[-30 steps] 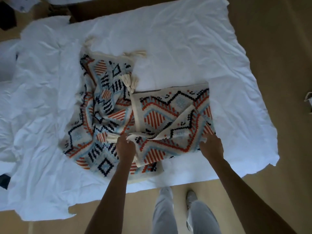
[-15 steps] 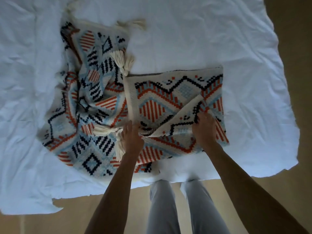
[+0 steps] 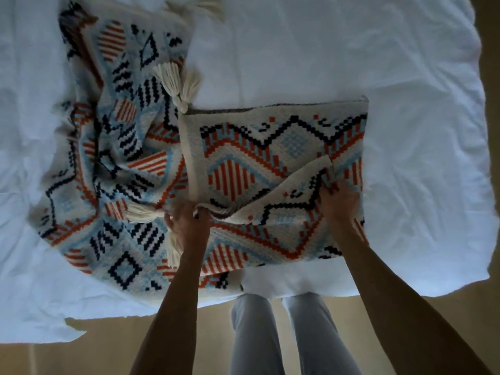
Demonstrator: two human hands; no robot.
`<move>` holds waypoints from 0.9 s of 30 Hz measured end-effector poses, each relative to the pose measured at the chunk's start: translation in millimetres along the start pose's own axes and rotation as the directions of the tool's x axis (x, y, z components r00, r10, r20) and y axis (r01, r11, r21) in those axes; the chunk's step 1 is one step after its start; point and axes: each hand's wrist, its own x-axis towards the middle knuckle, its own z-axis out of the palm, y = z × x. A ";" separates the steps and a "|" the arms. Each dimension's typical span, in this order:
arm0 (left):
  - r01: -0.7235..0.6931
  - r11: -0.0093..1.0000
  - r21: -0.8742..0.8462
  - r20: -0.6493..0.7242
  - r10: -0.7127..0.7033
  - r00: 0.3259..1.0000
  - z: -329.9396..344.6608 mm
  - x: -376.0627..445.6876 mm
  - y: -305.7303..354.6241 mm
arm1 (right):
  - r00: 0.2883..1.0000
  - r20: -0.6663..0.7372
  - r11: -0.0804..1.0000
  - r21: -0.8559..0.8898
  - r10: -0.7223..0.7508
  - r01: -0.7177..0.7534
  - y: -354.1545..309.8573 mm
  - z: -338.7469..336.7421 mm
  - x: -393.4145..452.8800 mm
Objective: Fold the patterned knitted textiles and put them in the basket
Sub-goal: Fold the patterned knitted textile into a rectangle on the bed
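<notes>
1. Nearest the camera, the person's legs point(image 3: 295, 334) stand at the near edge of the bed, which is covered by a white sheet point(image 3: 405, 77). Both forearms reach forward and down over that edge, roughly parallel, wrists bent towards the cloth.
2. The left hand point(image 3: 186, 226) sits at the near-left corner of the folded textile point(image 3: 270, 147). Its fingers point(image 3: 198, 212) are closed around a bunched cream edge, with a tassel point(image 3: 140, 213) trailing just to its left.
3. The right hand point(image 3: 338, 201) is a little farther in, fingers pinched shut on the tip of a loose flap point(image 3: 286, 196) that lies diagonally across the folded piece.
4. Risk: the flap is held at only two points, so its middle sags and wrinkles. If the hands pull unevenly, I judge the fold will land skewed, leaving a lumpy bundle.
5. Risk: the folded textile overlaps the second textile point(image 3: 108, 147), which lies rumpled and unfolded just to the left. The trailing tassel rests on that piece, so lifting could drag it along.
6. Risk: the knit looks loose and heavy. Raised by one edge, the finished layers could slide open.
7. Farther off, two tassels point(image 3: 178, 82) lie at the folded piece's far-left corner, apt to poke out.
8. No basket is in view, so the carrying step appears some way off.
</notes>
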 end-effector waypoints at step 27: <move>0.666 0.740 -0.089 0.174 -0.647 0.742 0.1 -18.8 20.8 | 0.935 0.121 0.941 -0.093 0.334 -0.324 37.2 -21.2 -14.4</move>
